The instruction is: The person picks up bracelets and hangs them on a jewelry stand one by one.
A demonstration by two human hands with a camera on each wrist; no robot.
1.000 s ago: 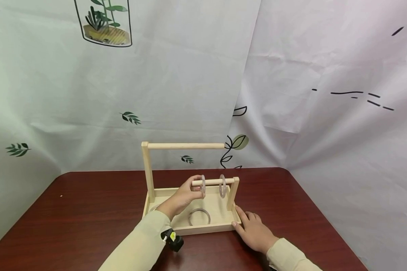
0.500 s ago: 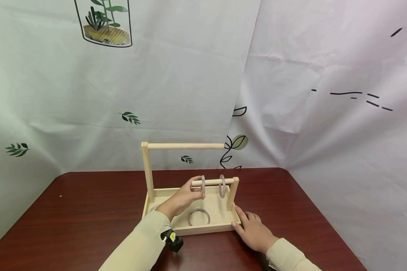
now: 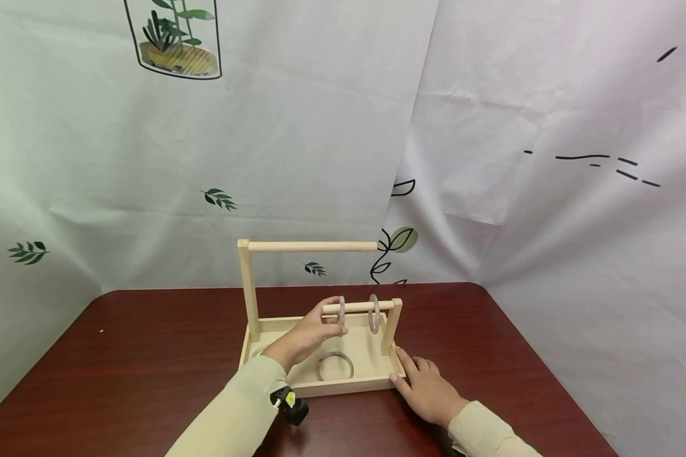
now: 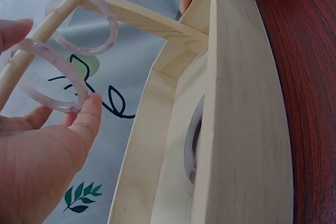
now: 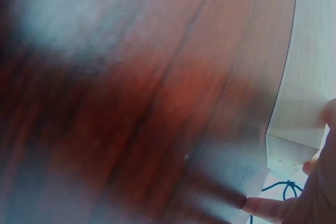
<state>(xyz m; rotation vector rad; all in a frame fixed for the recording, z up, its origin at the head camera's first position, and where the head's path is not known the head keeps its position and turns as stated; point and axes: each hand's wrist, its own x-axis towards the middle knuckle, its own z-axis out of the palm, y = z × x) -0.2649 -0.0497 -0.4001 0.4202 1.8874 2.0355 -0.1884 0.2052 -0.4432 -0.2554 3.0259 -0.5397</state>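
Note:
My left hand [image 3: 305, 336] pinches a pale translucent bangle [image 4: 58, 66] between thumb and fingers. That bangle encircles the lower wooden rod [image 3: 354, 307] near its free end. A second bangle [image 3: 374, 315] hangs on the same rod, closer to the right post [image 3: 392, 327]. The rod belongs to a light wooden stand with a shallow tray [image 3: 343, 386] as its base. Inside the tray a third bangle [image 3: 335, 366] lies against the front wall. My right hand [image 3: 428, 387] rests on the tray's front right corner, thumb on the front wall and fingers along the right side.
A taller left post [image 3: 249, 292] carries an upper rod [image 3: 314, 246] with a free right end, above and behind the lower one. Part of another ring [image 3: 259, 350] shows beside my left wrist in the tray. The dark red table [image 3: 148, 368] ends at a printed cloth backdrop [image 3: 320, 127].
Almost nothing moves. My left thumb reaches slightly farther right across the bottom of the pinched bangle, and the right hand stays at the tray corner.

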